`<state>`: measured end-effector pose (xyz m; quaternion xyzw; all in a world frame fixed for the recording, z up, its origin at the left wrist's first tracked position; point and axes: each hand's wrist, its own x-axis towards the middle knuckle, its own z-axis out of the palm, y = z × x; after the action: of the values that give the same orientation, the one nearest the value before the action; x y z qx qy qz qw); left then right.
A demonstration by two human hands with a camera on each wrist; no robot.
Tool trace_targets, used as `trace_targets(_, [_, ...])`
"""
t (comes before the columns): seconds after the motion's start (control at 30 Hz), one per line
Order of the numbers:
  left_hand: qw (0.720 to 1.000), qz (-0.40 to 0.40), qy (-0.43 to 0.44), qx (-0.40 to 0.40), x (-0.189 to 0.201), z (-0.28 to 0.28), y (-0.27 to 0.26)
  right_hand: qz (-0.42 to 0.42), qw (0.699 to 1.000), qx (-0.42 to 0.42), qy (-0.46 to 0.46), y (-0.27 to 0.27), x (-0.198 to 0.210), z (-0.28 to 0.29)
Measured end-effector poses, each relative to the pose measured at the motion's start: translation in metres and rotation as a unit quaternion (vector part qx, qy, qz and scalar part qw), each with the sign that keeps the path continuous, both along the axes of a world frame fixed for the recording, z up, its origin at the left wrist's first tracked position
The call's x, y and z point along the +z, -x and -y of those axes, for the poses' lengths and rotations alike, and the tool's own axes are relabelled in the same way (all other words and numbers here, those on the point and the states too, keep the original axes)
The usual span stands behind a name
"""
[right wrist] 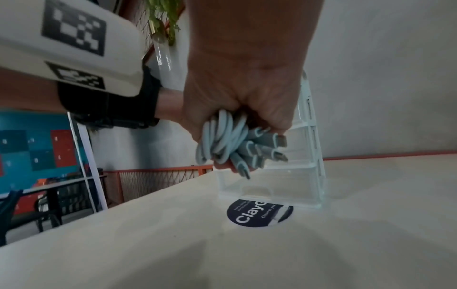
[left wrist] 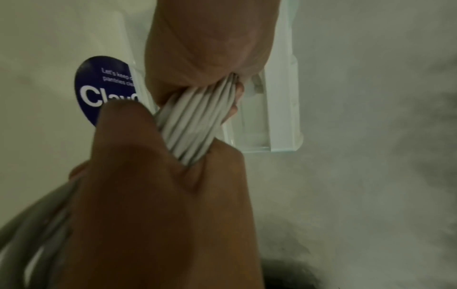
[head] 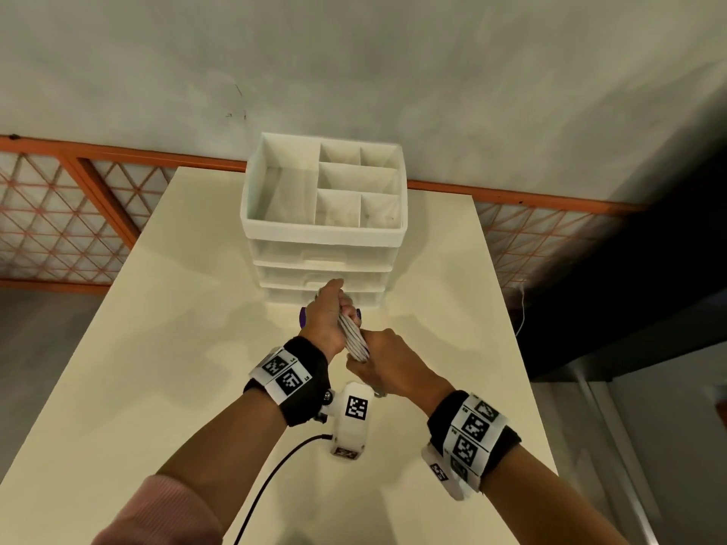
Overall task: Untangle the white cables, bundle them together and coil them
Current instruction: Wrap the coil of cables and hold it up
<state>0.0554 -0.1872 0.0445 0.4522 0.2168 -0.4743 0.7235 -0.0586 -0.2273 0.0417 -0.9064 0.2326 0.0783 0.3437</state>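
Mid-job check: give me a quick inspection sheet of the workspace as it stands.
Surface: cream table, round dark blue sticker on it.
Job's things: white cables gathered in one bundle, connector ends poking out together.
Clutter: white drawer organiser, its top compartments showing nothing inside.
Grippers: left hand and right hand both grip the bundle.
Cables: black lead from the left wrist camera.
Surroundings: grey wall, orange mesh railing.
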Motion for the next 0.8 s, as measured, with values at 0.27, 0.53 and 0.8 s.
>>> trace_targets(0.27, [0.992, 0.066, 0.012, -0.109, -0.028, 0.002, -0.017, -0.059, 0.995, -0.044, -0.074, 0.005, -0.005, 0.041])
trace_targets(0.53, [0.991, 0.127, 0.039, 0.025, -0.037, -0.007, -0.028, -0.060, 0.994, -0.049, -0.083, 0.021, 0.009, 0.062])
trace_targets(0.8, [0.987, 0.157, -0.018, 0.038, -0.042, -0.031, -0.003, -0.013, 0.997, 0.046, -0.067, -0.003, 0.060, 0.055])
